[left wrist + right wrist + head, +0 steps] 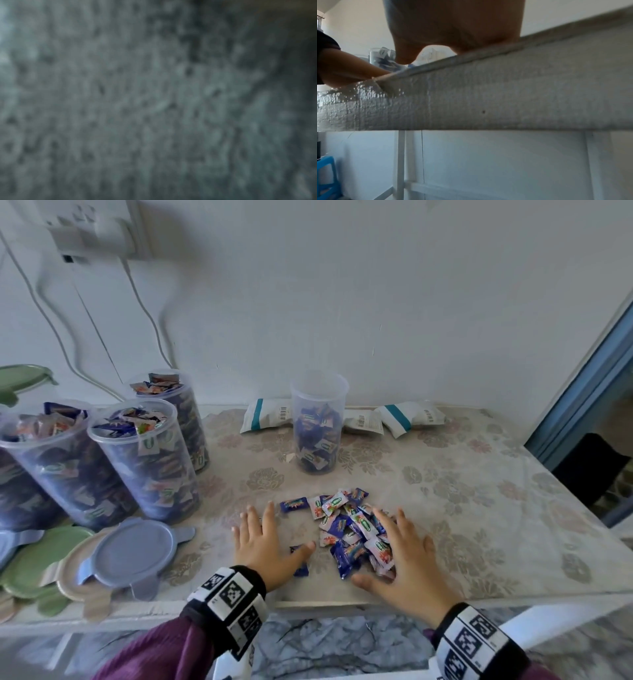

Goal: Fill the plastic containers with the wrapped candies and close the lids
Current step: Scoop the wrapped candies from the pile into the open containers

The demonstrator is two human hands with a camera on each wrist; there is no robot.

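Head view: both hands lie flat with fingers spread on the bench, the left hand beside and the right hand against the pile of wrapped candies; neither grip holds anything. This looks like gathering a scoop for the part-filled container behind the pile; the next move calls for cupping both hands. Wrapper print and the pouches' barcodes are unreadable.

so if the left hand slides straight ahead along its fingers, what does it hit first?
Probably the lone blue candy just past the left hand's fingertips, left of the candy pile. It may slip by on the left; depth is unclear.
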